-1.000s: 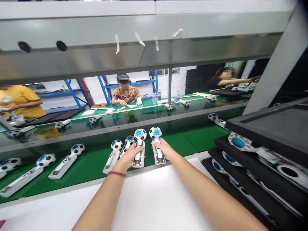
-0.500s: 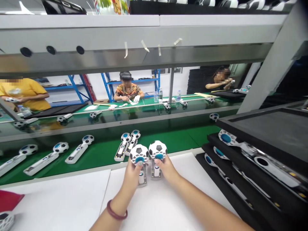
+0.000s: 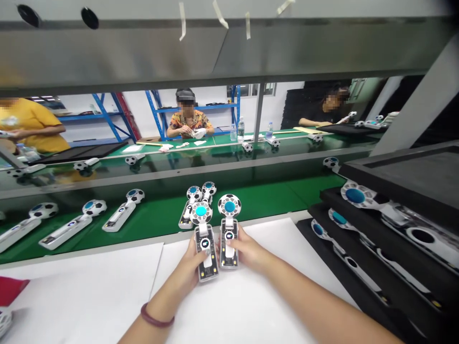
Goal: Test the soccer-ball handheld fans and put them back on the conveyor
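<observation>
My left hand (image 3: 187, 267) is closed around the handle of a soccer-ball-headed handheld device (image 3: 205, 231), its thumb on the white strip at the front. In my right hand (image 3: 253, 249) is a matching soccer-ball-headed device (image 3: 229, 223), with the thumb also resting on its front. Both stand side by side, nearly upright, over the white work surface (image 3: 229, 315). Their blue round centres and small round displays face me; the left centre glows brighter. Just behind them, two similar devices (image 3: 194, 193) lie close together on the green belt (image 3: 272, 196), partly covered by the held one.
More ball-headed devices (image 3: 122, 215) lie along the belt to the left. Stacked black trays (image 3: 405, 165) holding devices rise at the right. A metal shelf beam (image 3: 229, 52) crosses overhead. Across the line sit co-workers (image 3: 187, 114). A red item (image 3: 12, 290) lies at the left edge.
Both held devices have tipped so their fronts and handles show; before, the ball tops faced me. The left device's centre now glows brighter. The view has tilted downward.
</observation>
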`<state>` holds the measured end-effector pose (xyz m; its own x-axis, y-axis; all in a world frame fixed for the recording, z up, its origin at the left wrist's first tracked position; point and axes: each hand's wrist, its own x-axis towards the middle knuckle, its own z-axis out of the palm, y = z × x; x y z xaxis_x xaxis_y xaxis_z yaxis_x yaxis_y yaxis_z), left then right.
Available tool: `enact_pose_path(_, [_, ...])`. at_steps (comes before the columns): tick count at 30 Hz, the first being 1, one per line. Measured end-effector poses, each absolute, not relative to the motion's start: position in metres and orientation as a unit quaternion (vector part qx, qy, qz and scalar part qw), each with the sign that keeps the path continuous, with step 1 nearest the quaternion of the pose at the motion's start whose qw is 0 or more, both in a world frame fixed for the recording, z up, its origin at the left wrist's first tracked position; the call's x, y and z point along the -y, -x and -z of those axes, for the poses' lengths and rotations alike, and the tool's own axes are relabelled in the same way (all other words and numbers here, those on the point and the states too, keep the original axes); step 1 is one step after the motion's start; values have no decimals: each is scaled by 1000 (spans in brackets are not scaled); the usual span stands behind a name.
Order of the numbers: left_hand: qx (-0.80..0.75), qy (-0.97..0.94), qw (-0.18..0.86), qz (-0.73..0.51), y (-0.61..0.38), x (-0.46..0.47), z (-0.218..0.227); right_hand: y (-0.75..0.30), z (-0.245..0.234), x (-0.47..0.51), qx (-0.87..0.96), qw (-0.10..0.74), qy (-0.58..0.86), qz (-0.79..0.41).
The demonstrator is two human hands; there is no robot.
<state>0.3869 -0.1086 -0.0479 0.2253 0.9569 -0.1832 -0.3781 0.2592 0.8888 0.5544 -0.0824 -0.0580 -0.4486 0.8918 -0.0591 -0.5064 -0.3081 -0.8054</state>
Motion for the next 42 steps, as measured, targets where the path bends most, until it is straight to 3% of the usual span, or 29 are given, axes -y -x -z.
enact_pose_path(42, [-404,-365,684,-486,-389,115,43,-563,61,80,360,407,223,-809])
